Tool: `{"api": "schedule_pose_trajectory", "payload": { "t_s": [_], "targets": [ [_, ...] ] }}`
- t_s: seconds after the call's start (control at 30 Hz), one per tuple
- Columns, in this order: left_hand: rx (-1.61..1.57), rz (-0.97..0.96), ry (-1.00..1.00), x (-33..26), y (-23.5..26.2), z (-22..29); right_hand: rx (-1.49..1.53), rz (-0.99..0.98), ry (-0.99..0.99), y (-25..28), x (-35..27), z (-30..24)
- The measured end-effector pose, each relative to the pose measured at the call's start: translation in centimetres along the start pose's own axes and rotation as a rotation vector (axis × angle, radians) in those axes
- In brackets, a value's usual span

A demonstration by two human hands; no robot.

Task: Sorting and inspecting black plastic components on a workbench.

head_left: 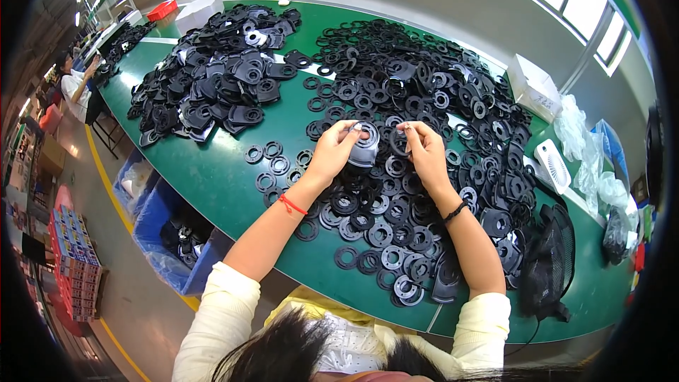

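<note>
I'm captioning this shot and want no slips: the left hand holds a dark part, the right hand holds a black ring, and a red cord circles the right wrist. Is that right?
Not quite: the head view shows the red cord around the wrist of the left hand. That hand does hold a dark part, and the right hand a black ring.

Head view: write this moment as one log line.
left hand: holds black housing | right hand: holds black ring | below: loose rings on green table | left: housing heap
</note>
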State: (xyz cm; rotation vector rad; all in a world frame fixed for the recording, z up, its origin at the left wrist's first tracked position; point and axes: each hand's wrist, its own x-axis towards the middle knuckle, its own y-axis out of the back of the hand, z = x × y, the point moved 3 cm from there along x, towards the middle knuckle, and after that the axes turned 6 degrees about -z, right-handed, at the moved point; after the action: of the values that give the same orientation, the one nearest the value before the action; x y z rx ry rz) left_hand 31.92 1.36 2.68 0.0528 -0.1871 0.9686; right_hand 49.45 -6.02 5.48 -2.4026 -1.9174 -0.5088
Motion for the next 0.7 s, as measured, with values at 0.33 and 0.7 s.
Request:
{"api": "schedule_pose_trajectory", "payload": {
  "t_s": [0.33,0.7],
  "targets": [
    [-0.179,-0.352,0.108,-1.5,-3.2,1.5,-0.245,0.044,0.14,-1.0,-1.1,-0.8],
    [0.24,-0.134,-0.094,-1.9,-3.2,1.9,-0.617,0.005,0.333,-1.7,-1.5,-0.9]
  ]
}}
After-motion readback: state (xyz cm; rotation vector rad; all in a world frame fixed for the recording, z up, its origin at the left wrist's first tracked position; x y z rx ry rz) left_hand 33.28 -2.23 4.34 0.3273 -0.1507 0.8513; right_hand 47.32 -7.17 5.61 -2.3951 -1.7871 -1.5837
